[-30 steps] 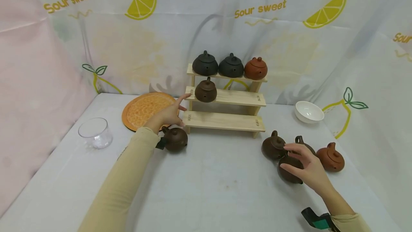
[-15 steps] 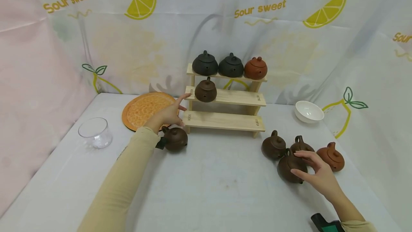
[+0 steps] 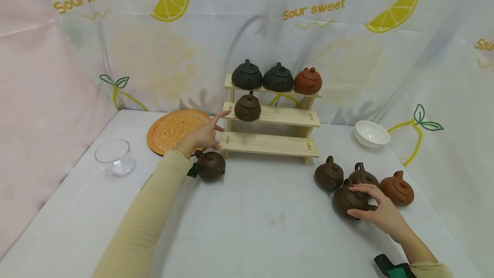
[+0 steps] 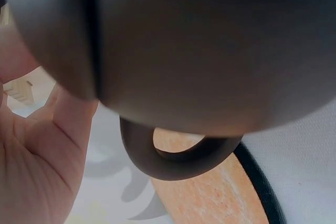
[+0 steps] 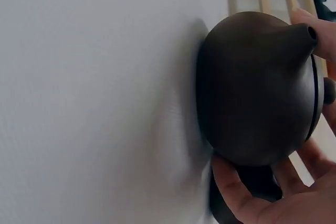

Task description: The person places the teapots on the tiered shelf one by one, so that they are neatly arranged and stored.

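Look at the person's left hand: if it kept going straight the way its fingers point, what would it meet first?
Probably the wooden shelf: the left hand points its fingertips at the middle tier's left end, beside the brown teapot standing there. Depth is unclear.

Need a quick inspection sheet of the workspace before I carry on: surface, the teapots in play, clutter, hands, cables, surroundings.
Surface: white table, faint stains near the middle.
Job's things: right hand grips the front brown teapot; brown teapot by the left wrist stands on the table; wooden stepped shelf carries four teapots, bottom step bare.
Clutter: three more teapots beside the gripped one, glass cup, orange plate, white bowl.
Grippers: left hand open, fingertips reaching the shelf's left end; whether they touch it is unclear.
Cables: nothing seen.
Surroundings: lemon-print cloth backdrop, pink cloth on the left.
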Motion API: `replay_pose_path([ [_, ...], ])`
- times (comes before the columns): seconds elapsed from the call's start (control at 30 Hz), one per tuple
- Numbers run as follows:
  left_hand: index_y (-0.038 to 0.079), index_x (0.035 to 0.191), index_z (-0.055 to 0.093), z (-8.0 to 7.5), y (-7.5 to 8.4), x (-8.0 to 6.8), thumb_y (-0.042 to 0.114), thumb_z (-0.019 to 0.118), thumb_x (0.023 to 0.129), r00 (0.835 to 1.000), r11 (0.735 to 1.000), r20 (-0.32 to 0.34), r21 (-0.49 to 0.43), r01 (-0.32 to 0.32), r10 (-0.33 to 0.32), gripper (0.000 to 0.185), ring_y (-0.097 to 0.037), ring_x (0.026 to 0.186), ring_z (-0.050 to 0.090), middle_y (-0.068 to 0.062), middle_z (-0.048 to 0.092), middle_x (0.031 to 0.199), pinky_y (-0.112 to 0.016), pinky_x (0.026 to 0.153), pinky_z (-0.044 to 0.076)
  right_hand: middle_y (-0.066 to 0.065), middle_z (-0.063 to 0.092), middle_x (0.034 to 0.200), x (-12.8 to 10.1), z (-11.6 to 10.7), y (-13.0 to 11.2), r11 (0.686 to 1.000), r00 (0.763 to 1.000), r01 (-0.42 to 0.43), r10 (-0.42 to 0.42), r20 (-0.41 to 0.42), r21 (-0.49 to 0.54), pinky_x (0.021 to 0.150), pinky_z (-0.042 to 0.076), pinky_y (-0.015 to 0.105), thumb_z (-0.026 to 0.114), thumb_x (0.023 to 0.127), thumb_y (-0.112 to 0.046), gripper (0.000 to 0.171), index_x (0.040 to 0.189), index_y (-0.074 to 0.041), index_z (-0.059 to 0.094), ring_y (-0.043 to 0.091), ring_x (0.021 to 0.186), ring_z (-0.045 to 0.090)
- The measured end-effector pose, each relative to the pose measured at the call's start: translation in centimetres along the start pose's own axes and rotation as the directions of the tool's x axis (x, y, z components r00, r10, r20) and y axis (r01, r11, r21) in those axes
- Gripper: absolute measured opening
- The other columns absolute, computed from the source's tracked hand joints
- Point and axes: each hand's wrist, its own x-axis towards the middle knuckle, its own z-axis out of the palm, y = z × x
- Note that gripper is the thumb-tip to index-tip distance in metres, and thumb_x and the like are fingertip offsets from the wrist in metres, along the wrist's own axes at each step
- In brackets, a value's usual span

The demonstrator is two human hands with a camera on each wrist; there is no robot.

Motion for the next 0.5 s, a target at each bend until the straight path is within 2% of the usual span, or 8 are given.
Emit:
replay_pose_path([
  [0.03, 0.03, 0.149, 0.003, 0.0, 0.0, 0.0, -0.017, 0.071, 0.07, 1.0, 1.0, 0.001, 0.001, 0.005, -0.005, 0.114, -0.021, 0.06, 0.05, -0.027, 0.039, 0.136, -0.028, 0.057, 0.044, 0.003, 0.045, 0.123, 0.0, 0.1, -0.1, 1.0, 1.0, -0.007, 0.007, -0.001, -0.01, 0.079, 0.042, 0.033, 0.081, 0.072, -0.018, 0.053, 0.119, -0.009, 0.058, -0.001, 0.109, 0.034],
  [0.1, 0.031, 0.149, 0.003, 0.0, 0.1, 0.0, -0.016, 0.071, 0.069, 1.0, 1.0, 0.0, 0.004, 0.011, -0.011, 0.114, -0.021, 0.059, 0.05, -0.026, 0.039, 0.136, -0.027, 0.058, 0.044, 0.007, 0.042, 0.124, 0.0, 0.3, -0.4, 0.999, 0.999, -0.031, 0.031, 0.01, -0.008, 0.082, 0.039, 0.034, 0.081, 0.072, -0.018, 0.055, 0.12, -0.007, 0.056, 0.01, 0.113, 0.034],
  [0.2, 0.031, 0.148, 0.003, 0.0, 0.1, 0.1, -0.016, 0.072, 0.069, 1.0, 1.0, -0.001, 0.009, 0.018, -0.018, 0.115, -0.02, 0.059, 0.049, -0.026, 0.04, 0.136, -0.027, 0.058, 0.044, 0.018, 0.035, 0.131, 0.1, 0.7, -0.9, 0.993, 0.991, -0.113, 0.112, 0.078, 0.015, 0.088, 0.035, 0.049, 0.078, 0.075, -0.022, 0.062, 0.127, -0.005, 0.048, 0.031, 0.119, 0.031],
  [0.27, 0.032, 0.148, 0.003, 0.0, 0.0, 0.1, -0.016, 0.072, 0.069, 1.0, 1.0, -0.002, 0.012, 0.021, -0.021, 0.115, -0.02, 0.058, 0.049, -0.025, 0.04, 0.136, -0.027, 0.058, 0.043, 0.025, 0.031, 0.135, 0.2, 0.8, -1.2, 0.985, 0.977, -0.174, 0.17, 0.129, 0.018, 0.086, 0.033, 0.059, 0.076, 0.078, -0.025, 0.066, 0.132, -0.005, 0.043, 0.041, 0.12, 0.03],
  [0.37, 0.032, 0.148, 0.003, -0.1, -0.1, 0.1, -0.016, 0.072, 0.07, 1.0, 1.0, -0.001, 0.012, 0.023, -0.023, 0.115, -0.02, 0.058, 0.048, -0.025, 0.04, 0.136, -0.027, 0.057, 0.043, 0.029, 0.031, 0.136, 0.3, 0.9, -1.5, 0.972, 0.959, -0.236, 0.234, 0.16, -0.006, 0.083, 0.037, 0.057, 0.074, 0.08, -0.029, 0.068, 0.134, -0.006, 0.04, 0.046, 0.118, 0.033],
  [0.5, 0.033, 0.148, 0.003, -0.1, -0.1, 0.2, -0.015, 0.072, 0.07, 1.0, 1.0, 0.003, 0.016, 0.018, -0.018, 0.115, -0.02, 0.06, 0.049, -0.025, 0.04, 0.136, -0.028, 0.057, 0.043, 0.027, 0.037, 0.134, 0.3, 1.0, -1.8, 0.972, 0.962, -0.235, 0.235, 0.142, -0.018, 0.082, 0.039, 0.055, 0.077, 0.076, -0.029, 0.068, 0.131, -0.006, 0.044, 0.044, 0.116, 0.037],
])
